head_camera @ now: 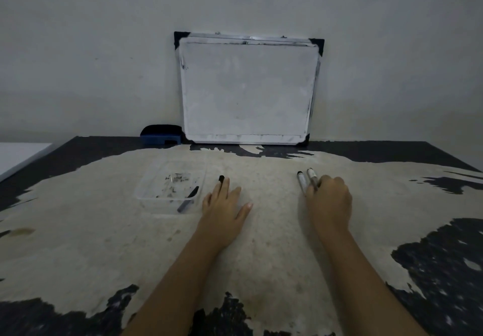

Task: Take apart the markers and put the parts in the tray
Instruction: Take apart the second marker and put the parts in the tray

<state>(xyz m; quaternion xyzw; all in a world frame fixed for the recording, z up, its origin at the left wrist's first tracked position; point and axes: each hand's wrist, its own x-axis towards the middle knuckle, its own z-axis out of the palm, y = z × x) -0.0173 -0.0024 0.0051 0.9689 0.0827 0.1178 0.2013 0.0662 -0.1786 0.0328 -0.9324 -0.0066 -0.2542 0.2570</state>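
Markers under right hand, cap seemingly at left hand

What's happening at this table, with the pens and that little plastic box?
A person is taking markers apart over a worn table. The right hand rests on two markers lying side by side, fingers curled over their near ends. The left hand lies flat beside a clear tray, with a small black piece, possibly a cap, at its fingertips. One marker part already sits in the tray. A whiteboard and an eraser stand behind.
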